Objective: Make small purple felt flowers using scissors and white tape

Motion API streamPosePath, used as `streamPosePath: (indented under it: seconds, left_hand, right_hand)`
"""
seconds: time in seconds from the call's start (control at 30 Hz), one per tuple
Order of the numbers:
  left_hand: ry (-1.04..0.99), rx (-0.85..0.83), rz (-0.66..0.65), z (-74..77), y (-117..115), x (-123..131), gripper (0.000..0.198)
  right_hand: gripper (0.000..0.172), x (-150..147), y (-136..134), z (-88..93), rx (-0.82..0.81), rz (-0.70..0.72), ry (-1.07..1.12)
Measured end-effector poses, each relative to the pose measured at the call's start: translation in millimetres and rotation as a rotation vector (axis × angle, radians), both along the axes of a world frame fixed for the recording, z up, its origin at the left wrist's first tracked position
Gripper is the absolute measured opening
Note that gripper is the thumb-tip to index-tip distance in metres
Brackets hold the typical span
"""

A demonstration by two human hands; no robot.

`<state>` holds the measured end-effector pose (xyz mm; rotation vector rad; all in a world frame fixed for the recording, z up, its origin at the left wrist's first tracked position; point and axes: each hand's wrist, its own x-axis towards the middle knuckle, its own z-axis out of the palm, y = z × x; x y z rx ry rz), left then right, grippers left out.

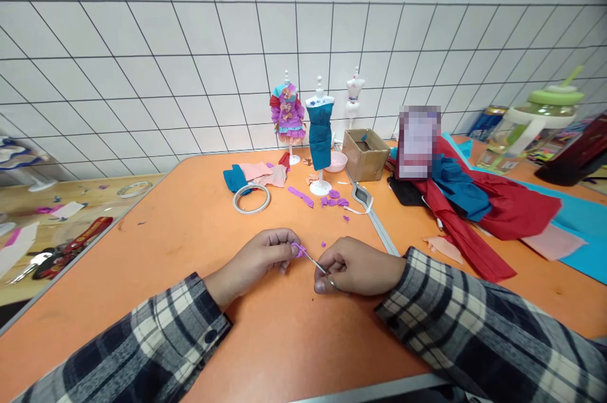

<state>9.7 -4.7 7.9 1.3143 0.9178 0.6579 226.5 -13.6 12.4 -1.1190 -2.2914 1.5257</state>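
Observation:
Between the fingers of my left hand (pixel 274 250) is a small crumpled purple piece (pixel 300 250), which looks like cloth or crepe paper. My right hand (pixel 353 266) grips small metal scissors (pixel 318 264) by the handles. Their blades point left and reach the purple piece; whether they are parted I cannot make out. A tiny purple scrap (pixel 323 244) lies on the table just beyond the blades. Farther back are purple bows (pixel 334 202) and a purple strip (pixel 300 196). Behind them stands a mini dress form in a teal dress (pixel 320 131).
At the back are a dress form in a purple outfit (pixel 288 113), a bare white form (pixel 353 96), a cardboard box (pixel 366 156) and a pink bowl (pixel 336 162). A tape roll (pixel 251 198) lies left. A phone (pixel 418 143), red fabric (pixel 515 194) and a jug (pixel 509 134) are right.

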Motion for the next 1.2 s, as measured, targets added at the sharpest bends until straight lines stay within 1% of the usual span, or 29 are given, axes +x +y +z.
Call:
streamPosePath:
  seconds: [0.2, 0.27, 0.43, 0.73, 0.93, 1.1, 1.17, 1.2]
  left_hand:
    - [0.017, 0.003, 0.004, 0.2, -0.1, 0.3, 0.015]
    - [0.014, 0.004, 0.005, 0.5, 0.0, 0.6, 0.016]
    - [0.061, 0.041, 0.015, 2.6, -0.8, 1.7, 0.017]
    - [0.057, 0.037, 0.020, 3.8, -2.2, 2.4, 0.016]
    - [0.026, 0.010, 0.010, 2.0, -1.5, 1.6, 0.016]
    - [-0.006, 0.039, 0.031, 1.1, -0.9, 1.5, 0.019]
    - [-0.043, 0.041, 0.036, 0.8, -0.7, 1.0, 0.024]
    - [-0.061, 0.038, 0.034, 0.6, -0.7, 0.6, 0.030]
  right_hand:
    - [0.029, -0.4, -0.1, 0.8, 0.025, -0.004, -0.008]
    - [0.029, -0.3, -0.2, 0.0, -0.003, -0.005, 0.000]
    - [0.038, 0.7, 0.2, -4.5, -0.063, 0.016, 0.038]
    - [0.037, 0.7, -0.3, -2.8, -0.077, 0.008, 0.030]
    - [0.035, 0.0, -0.2, -3.1, -0.035, 0.012, 0.010]
    - [0.033, -0.6, 0.1, -2.3, -0.011, 0.005, 0.006]
    - [0.032, -0.4, 0.2, -2.4, 0.014, 0.009, 0.007]
    - [0.032, -0.4, 0.2, -2.6, 0.028, 0.014, 0.007]
